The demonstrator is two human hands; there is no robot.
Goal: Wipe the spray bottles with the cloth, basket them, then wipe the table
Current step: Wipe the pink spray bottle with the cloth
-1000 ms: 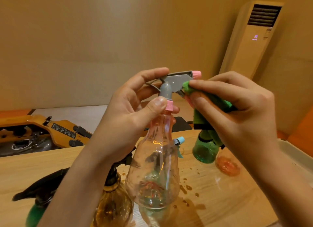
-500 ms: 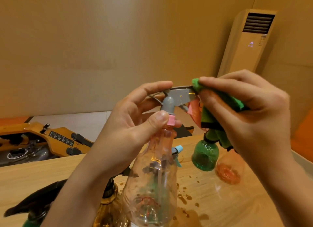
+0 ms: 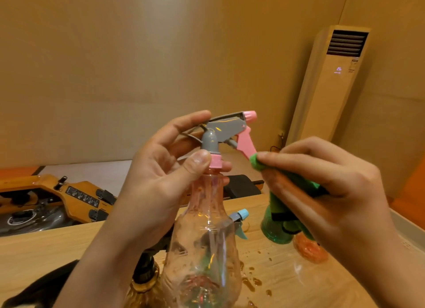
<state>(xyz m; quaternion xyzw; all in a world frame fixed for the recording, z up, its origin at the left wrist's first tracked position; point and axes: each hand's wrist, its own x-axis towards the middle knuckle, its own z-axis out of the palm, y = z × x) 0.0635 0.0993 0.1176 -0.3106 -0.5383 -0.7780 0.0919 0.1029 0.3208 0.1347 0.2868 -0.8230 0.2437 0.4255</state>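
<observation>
My left hand [image 3: 161, 183] grips the clear spray bottle [image 3: 204, 234] by its neck, upright above the worktop [image 3: 46, 250]. My right hand [image 3: 333, 192] pinches the green cloth [image 3: 258, 163], bunched just beside the pink trigger [image 3: 246, 140].

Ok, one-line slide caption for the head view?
The left hand grips a clear spray bottle by its neck while the right hand pinches a green cloth by its pink trigger.

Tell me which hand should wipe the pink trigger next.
Right. The right hand pinches the green cloth, whose bunched tip sits just beside the pink trigger. The left hand grips the clear spray bottle by its neck, steadying it.
</observation>
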